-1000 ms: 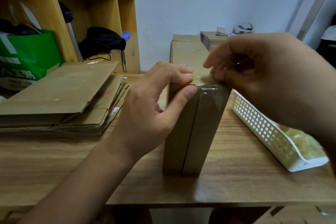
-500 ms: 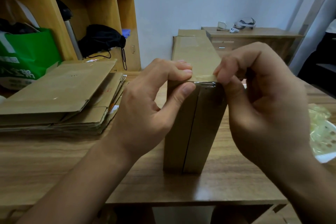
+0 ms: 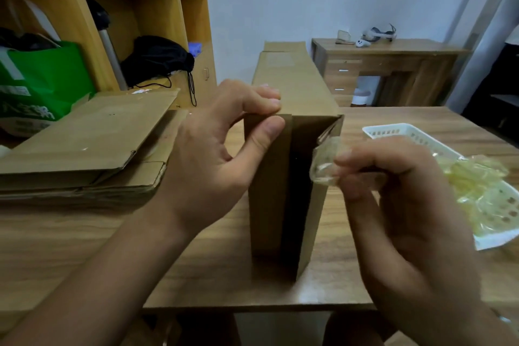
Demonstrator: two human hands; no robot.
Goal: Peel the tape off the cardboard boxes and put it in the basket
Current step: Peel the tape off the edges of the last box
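A tall narrow cardboard box (image 3: 269,191) stands on end on the wooden table, its near flaps parted with a dark gap between them. My left hand (image 3: 222,157) grips the box's top left corner, thumb on the front flap. My right hand (image 3: 393,194) pinches a crumpled strip of clear tape (image 3: 325,163), which still clings to the box's top right corner. To the right lies a white perforated basket (image 3: 398,133) holding a heap of yellowish used tape (image 3: 483,185).
A stack of flattened cardboard boxes (image 3: 90,143) lies on the table at left. Behind it a wooden shelf unit (image 3: 126,8) holds a green bag (image 3: 45,78) and a black bag. A wooden desk (image 3: 387,64) stands at the far wall.
My right hand has pulled the tape down and to the right off the box's top edge. The taped flaps have parted. The basket has come back into view.
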